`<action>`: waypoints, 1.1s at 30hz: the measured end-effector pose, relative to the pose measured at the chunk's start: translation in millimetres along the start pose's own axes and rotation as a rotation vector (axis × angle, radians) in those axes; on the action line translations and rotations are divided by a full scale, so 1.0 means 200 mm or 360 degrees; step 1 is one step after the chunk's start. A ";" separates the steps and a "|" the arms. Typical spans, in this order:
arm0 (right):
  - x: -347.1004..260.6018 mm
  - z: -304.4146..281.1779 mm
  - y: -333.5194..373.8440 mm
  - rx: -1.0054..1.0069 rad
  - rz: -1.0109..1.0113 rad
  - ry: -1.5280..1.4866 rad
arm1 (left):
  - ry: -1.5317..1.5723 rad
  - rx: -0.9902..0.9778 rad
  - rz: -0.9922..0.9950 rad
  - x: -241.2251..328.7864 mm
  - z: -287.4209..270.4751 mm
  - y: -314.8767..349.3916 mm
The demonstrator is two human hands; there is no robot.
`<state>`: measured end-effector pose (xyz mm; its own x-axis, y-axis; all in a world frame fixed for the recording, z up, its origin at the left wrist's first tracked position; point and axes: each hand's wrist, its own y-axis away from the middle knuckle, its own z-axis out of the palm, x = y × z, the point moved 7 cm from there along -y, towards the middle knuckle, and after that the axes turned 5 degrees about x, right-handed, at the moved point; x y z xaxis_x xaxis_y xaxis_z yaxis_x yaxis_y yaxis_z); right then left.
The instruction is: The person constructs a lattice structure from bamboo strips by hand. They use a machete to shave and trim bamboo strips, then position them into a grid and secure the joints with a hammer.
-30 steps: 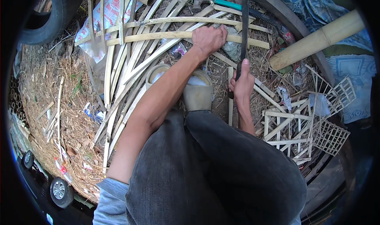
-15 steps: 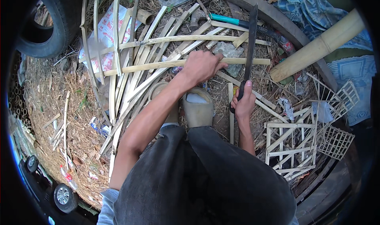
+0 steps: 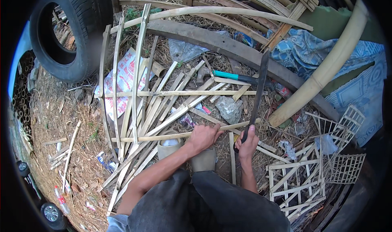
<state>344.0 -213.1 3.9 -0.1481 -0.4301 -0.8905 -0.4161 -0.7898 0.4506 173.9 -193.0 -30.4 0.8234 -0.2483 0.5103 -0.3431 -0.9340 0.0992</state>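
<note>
My left hand (image 3: 203, 140) is closed round a pale bamboo strip (image 3: 163, 137) that runs across in front of my feet. It belongs to a loose lattice, with upright strips (image 3: 140, 68) crossing it at the left, a middle cross strip (image 3: 183, 93) and a long far strip (image 3: 179, 12). In my right hand (image 3: 246, 143) is the dark handle of a machete (image 3: 259, 85), its long blade pointing away from me. The blade overlaps the held strip's right end; whether they touch I cannot tell.
Loose split bamboo (image 3: 163, 105) lies under the lattice. A teal-handled tool (image 3: 226, 74), a stone (image 3: 229, 109) and a thick bamboo pole (image 3: 318, 83) lie beyond my hands. Small bamboo frames (image 3: 294, 179) are at the right, a tyre (image 3: 69, 36) at the far left.
The view has tilted farther ahead, so the hands and ground sit lower in the picture, and the far strip has come into sight. Both hands keep their holds.
</note>
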 end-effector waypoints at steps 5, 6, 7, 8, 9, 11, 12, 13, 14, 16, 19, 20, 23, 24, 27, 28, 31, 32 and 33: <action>0.00 0.00 -0.04 0.0020 0.0084 0.0086 | 0.0115 0.0082 -0.0047 -0.01 0.01 0.01; 0.00 0.02 -0.05 0.0020 0.0108 0.0034 | 0.0116 0.0093 -0.0030 0.00 -0.01 0.00; -0.01 0.00 -0.06 0.0049 0.0107 0.0005 | 0.0153 0.0114 0.0011 0.03 0.00 -0.03; 0.00 0.03 -0.06 0.0002 0.0082 0.0014 | 0.0162 0.0227 0.0031 0.02 -0.04 -0.05; 0.02 0.04 -0.05 -0.0012 0.0104 0.0017 | 0.0156 0.0215 0.0009 0.01 -0.05 -0.03; 0.01 0.06 -0.08 0.0052 0.0017 0.0007 | 0.0164 0.0210 -0.0064 -0.01 -0.09 -0.06; 0.01 0.02 -0.09 0.0045 0.0044 0.0023 | 0.0172 0.0251 0.0011 0.05 -0.09 -0.05; -0.02 0.01 -0.09 0.0072 0.0067 0.0005 | 0.0190 0.0223 0.0008 0.07 -0.04 -0.05; -0.02 0.01 -0.09 0.0078 0.0046 0.0003 | 0.0215 0.0229 -0.0011 0.06 -0.02 -0.06; -0.02 0.06 -0.07 0.0089 0.0045 -0.0022 | 0.0178 0.0264 -0.0049 -0.01 -0.01 -0.05; -0.05 0.03 -0.07 0.0070 0.0037 -0.0058 | 0.0140 0.0188 -0.0052 -0.05 -0.01 -0.05; -0.06 0.04 -0.08 0.0071 0.0043 -0.0082 | 0.0102 0.0127 -0.0017 -0.04 -0.02 -0.06; -0.10 0.18 -0.09 -0.0016 0.0076 -0.0090 | 0.0018 0.0004 0.0016 -0.11 -0.05 -0.07; -0.09 0.14 -0.13 -0.0010 0.0045 -0.0085 | 0.0081 0.0108 0.0084 -0.10 -0.03 -0.11; -0.10 0.21 -0.09 -0.0066 0.0036 -0.0055 | -0.0087 0.0079 0.0117 -0.14 -0.13 -0.12; -0.11 0.14 -0.11 -0.0034 0.0034 -0.0044 | -0.0071 0.0119 0.0110 -0.10 -0.13 -0.18; -0.15 0.02 -0.09 0.0058 0.0018 0.0000 | -0.0007 0.0112 0.0036 -0.05 -0.14 -0.27; -0.13 0.04 -0.08 0.0027 0.0063 -0.0021 | -0.0051 0.0157 0.0064 -0.07 -0.20 -0.27; -0.12 0.06 -0.07 -0.0001 0.0105 -0.0038 | -0.0090 0.0201 0.0094 -0.10 -0.25 -0.28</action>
<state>342.3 -186.3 18.3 -0.1963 -0.4708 -0.8601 -0.4039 -0.7605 0.5085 154.3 -123.4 -2.9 0.8289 -0.3146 0.4625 -0.3350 -0.9414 -0.0398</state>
